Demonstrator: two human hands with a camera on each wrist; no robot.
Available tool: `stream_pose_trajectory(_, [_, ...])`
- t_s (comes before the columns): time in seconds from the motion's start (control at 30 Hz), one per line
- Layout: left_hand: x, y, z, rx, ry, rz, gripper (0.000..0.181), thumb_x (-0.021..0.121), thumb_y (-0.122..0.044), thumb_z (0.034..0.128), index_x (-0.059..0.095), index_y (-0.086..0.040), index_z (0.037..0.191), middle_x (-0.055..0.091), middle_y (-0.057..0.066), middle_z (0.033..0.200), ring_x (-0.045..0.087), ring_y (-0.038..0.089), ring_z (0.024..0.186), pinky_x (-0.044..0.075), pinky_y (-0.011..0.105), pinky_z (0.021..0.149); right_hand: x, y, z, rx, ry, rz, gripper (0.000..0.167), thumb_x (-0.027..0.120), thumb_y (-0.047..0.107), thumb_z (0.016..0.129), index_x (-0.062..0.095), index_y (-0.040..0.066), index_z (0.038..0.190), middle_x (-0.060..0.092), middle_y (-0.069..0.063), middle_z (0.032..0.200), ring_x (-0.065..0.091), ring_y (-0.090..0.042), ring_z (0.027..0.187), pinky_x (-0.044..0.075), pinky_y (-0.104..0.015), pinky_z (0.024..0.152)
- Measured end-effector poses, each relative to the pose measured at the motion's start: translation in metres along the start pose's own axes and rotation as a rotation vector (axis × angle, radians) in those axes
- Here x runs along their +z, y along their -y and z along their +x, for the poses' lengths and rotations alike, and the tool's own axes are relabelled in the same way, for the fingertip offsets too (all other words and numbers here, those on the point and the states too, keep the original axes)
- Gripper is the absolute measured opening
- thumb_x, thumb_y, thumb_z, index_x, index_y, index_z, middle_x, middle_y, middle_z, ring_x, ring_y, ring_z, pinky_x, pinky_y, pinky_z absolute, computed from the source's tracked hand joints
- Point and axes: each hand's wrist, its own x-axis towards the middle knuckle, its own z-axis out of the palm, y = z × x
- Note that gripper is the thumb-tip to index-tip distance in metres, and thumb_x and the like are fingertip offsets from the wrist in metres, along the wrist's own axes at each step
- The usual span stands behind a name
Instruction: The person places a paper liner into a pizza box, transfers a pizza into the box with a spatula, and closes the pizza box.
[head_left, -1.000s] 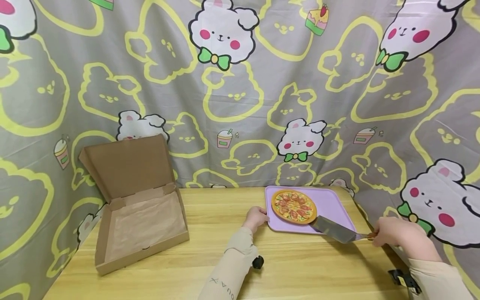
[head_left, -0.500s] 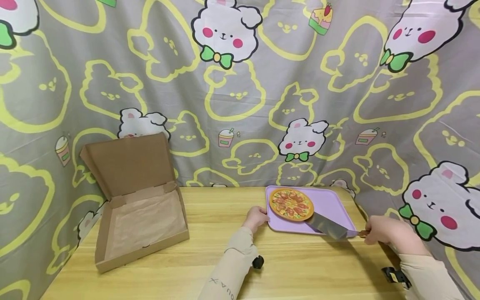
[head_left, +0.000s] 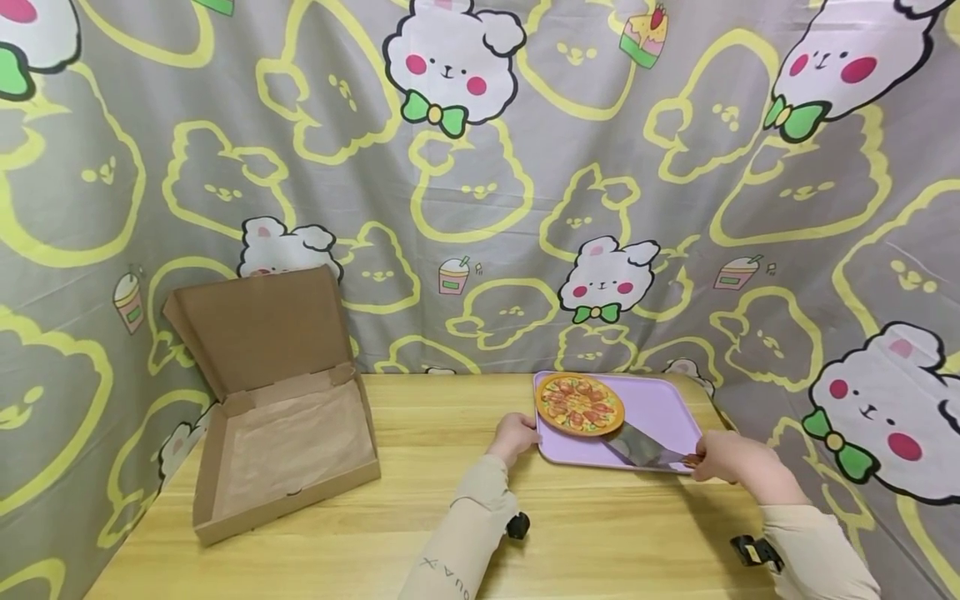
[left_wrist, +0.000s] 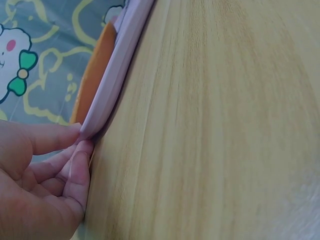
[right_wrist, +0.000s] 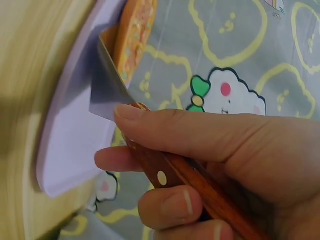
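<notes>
A round toy pizza lies over the left part of a light purple tray. My left hand pinches the tray's left rim; in the left wrist view the thumb is on the rim and curled fingers are beneath it. My right hand grips the brown wooden handle of a metal spatula. The flat blade slants down across the tray, and its front end is hidden under the pizza's near right edge.
An opened cardboard pizza box stands on the left of the wooden table, its lid raised against the patterned curtain. The curtain encloses the table's back and sides.
My right hand has moved left with the spatula, driving its blade further under the pizza. The pizza has shifted slightly left and back on the tray. My left hand keeps its place.
</notes>
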Motion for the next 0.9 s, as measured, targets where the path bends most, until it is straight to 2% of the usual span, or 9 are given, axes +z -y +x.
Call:
stream_pose_trajectory(0.13, [0.000,0.000,0.000,-0.002,0.001,-0.004,0.021,0.073,0.004,0.0772,0.068,0.007,0.097,0.068,0.011,0.093,0.056,0.014,0.081,0.050,0.024,0.073,0.010,0.006,0.013,-0.005,-0.035,-0.013,0.021,0.071,0.018,0.078,0.054,0.015,0.065,0.046,0.003,0.059,0.046,-0.015,0.057,0.034,-0.030,0.053])
stream_pose_trajectory(0.4, [-0.001,-0.001,0.000,-0.006,-0.002,-0.001,0.021,0.073,0.004,0.0769,0.069,0.006,0.097,0.069,0.014,0.097,0.058,0.016,0.084,0.051,0.025,0.075,0.032,0.015,0.037,-0.069,-0.144,0.009,0.031,0.069,0.018,0.076,0.043,0.017,0.057,0.043,0.003,0.058,0.040,-0.015,0.058,0.032,-0.029,0.057])
stream_pose_trajectory(0.57, [0.000,-0.002,0.000,-0.023,-0.006,0.007,0.021,0.073,0.003,0.0775,0.069,0.005,0.098,0.069,0.013,0.098,0.059,0.016,0.086,0.052,0.026,0.077,0.039,0.023,0.046,-0.034,-0.140,0.028,0.024,0.067,0.015,0.073,0.047,0.015,0.059,0.049,0.000,0.061,0.043,-0.016,0.060,0.032,-0.030,0.057])
stream_pose_trajectory(0.67, [0.000,-0.002,-0.001,-0.032,0.000,-0.004,0.020,0.072,0.003,0.0788,0.069,0.005,0.099,0.068,0.012,0.097,0.059,0.017,0.085,0.052,0.026,0.076,0.041,0.029,0.049,-0.018,-0.136,0.024,0.020,0.065,0.016,0.076,0.050,0.014,0.062,0.053,-0.001,0.065,0.045,-0.017,0.061,0.033,-0.031,0.057])
stream_pose_trajectory(0.9, [-0.001,-0.002,-0.001,-0.034,0.015,-0.035,0.020,0.071,0.005,0.0791,0.068,0.006,0.099,0.068,0.013,0.095,0.058,0.016,0.080,0.052,0.026,0.072,0.043,0.038,0.054,-0.027,-0.153,0.031,0.026,0.065,0.016,0.077,0.045,0.015,0.061,0.055,-0.003,0.068,0.046,-0.018,0.062,0.034,-0.033,0.057])
